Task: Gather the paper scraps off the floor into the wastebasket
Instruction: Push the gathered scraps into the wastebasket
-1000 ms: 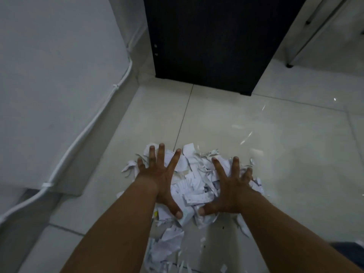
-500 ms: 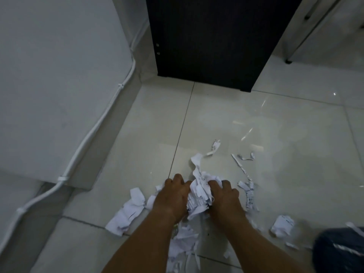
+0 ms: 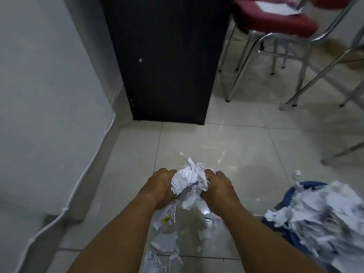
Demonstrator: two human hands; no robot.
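Crumpled white paper scraps (image 3: pixel 189 182), lifted.

Glossy floor tiles (image 3: pixel 246 138), crumpled paper scraps (image 3: pixel 189 180)

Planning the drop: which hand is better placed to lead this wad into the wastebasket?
Right. The right hand grips the wad of scraps on the side facing the wastebasket, which stands to the right; the left hand grips its far side, so it would likely follow.
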